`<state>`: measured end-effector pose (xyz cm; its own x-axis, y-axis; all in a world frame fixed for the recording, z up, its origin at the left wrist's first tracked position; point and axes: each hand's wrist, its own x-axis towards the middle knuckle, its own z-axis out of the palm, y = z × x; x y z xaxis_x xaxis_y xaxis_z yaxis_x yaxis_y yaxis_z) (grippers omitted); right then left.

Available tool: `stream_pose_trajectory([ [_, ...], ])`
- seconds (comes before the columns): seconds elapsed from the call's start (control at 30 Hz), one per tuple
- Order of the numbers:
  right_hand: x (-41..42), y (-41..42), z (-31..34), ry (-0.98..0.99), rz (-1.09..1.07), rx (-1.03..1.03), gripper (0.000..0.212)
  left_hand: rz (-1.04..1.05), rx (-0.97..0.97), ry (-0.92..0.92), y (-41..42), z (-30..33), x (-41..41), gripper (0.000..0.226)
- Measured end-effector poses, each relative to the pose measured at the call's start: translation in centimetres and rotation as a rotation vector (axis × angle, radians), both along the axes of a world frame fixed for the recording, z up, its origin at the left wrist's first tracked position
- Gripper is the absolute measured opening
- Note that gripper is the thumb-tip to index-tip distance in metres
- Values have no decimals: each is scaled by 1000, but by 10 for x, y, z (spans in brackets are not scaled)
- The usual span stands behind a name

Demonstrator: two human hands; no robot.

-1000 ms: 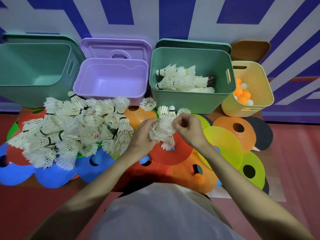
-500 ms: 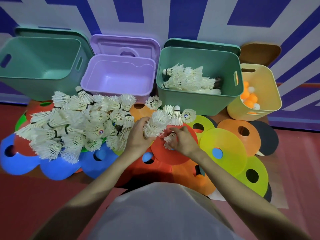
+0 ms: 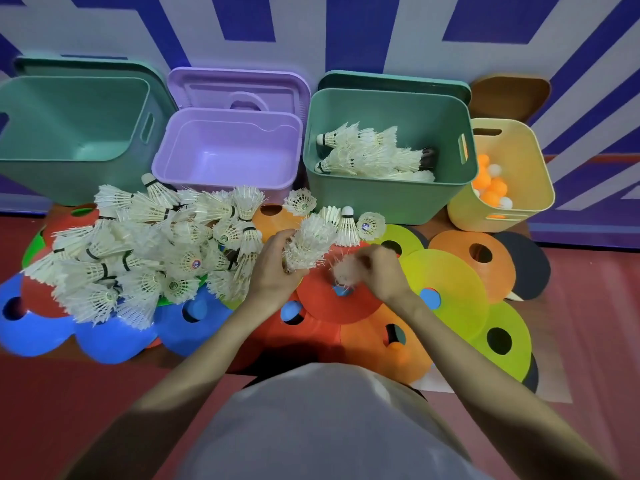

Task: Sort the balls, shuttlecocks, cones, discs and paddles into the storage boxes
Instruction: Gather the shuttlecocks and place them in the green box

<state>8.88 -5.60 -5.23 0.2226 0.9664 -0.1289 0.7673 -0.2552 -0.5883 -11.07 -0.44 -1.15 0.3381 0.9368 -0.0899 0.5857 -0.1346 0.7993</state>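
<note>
While clutched: shuttlecocks [image 3: 310,245], both grips.

A wall [image 3: 391,32] painted pale grey with bold blue angular stripes is seen across the back. Below it, a dark red floor [image 3: 602,317] with fine ribbing is laid. Even, soft light is cast over the scene, and a purplish tint is thrown near the wall's base.

Even, soft indoor light; wide-angle bending toward the edges; motion blur on the right hand [image 3: 382,271], dark shadow at six o'clock
</note>
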Motion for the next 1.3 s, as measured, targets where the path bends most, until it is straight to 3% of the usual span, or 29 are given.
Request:
stream_pose_trajectory([
  [0.13, 27, -9, 35, 133, -275, 196, 11, -49, 81, -3, 6, -1, 7, 65],
  [0.27, 47, -14, 76, 430, -476, 416, 13, -95, 157, 4, 10, -1, 18, 62],
  [0.43, 46, -13, 107, 655, -436, 436, 10, -154, 164, 39, 10, -3, 29, 64],
  [0.73, 25, -6, 76, 503, -301, 246, 14, -247, 74, 54, 3, 10, 43, 69],
  [0.9, 38, -3, 70, 571, -292, 217, 11, -254, 47, 13, 9, 12, 45, 70],
  [1.0, 52, 2, 71, 509, -356, 302, 15, -290, 97, -48, 19, 20, 56, 69],
  [1.17, 78, 13, 103, 438, -440, 658, 12, -356, 149, -34, 58, 53, 96, 71],
  [1.3, 107, 30, 113, 391, -412, 687, 18, -476, 256, 20, 103, 76, 145, 69],
])
